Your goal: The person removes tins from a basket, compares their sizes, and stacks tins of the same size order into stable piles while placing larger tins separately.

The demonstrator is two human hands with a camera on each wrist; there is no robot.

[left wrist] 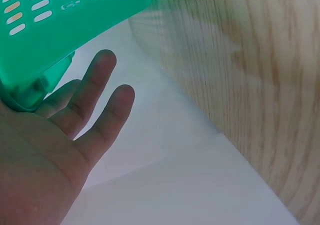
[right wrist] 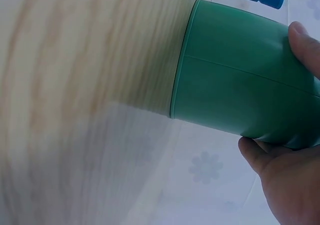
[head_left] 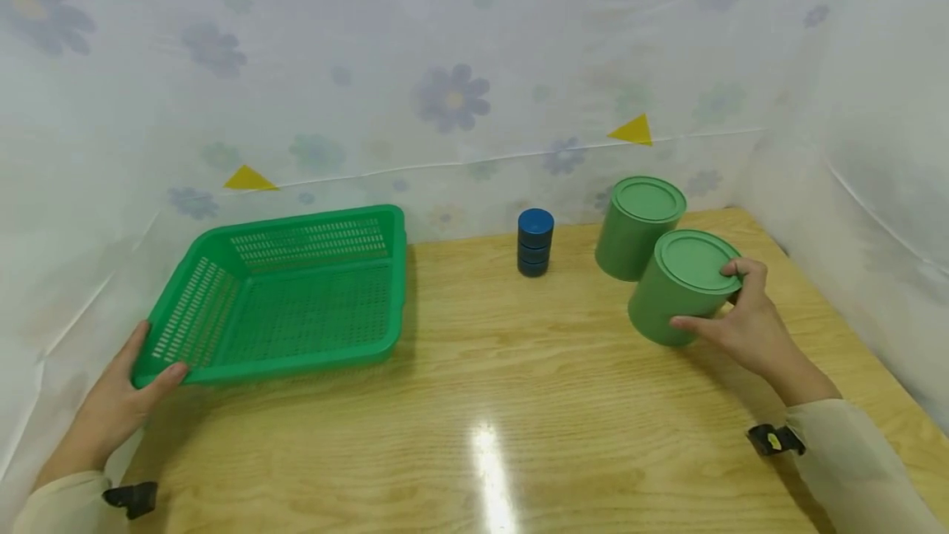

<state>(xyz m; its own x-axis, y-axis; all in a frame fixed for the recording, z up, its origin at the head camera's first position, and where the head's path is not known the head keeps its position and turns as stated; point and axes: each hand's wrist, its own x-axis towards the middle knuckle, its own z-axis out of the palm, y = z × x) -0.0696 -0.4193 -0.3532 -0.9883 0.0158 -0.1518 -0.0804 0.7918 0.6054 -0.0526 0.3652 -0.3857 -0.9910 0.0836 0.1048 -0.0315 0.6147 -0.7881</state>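
Observation:
My left hand (head_left: pixel 111 410) grips the front left corner of a green plastic basket (head_left: pixel 289 371), thumb at the front rim and fingers along the left side. In the left wrist view, some fingers stretch out beside the basket (left wrist: pixel 75 40). The basket has slotted walls and nothing inside. On the right, my right hand (head_left: pixel 752 328) holds the nearer of two green lidded cans (head_left: pixel 670 303), thumb and fingers around its upper part. That can (right wrist: pixel 240 70) appears upright. The other green can (head_left: pixel 630 237) stands just behind it to the left.
A small dark blue cylinder (head_left: pixel 535 244) with ringed sides stands near the table's back edge, between basket and cans. The wooden table (head_left: pixel 445 377) meets a white flowered curtain (head_left: pixel 460 56) behind. Two yellow triangles, a left one (head_left: pixel 250 180) and a right one (head_left: pixel 633 131), mark the curtain.

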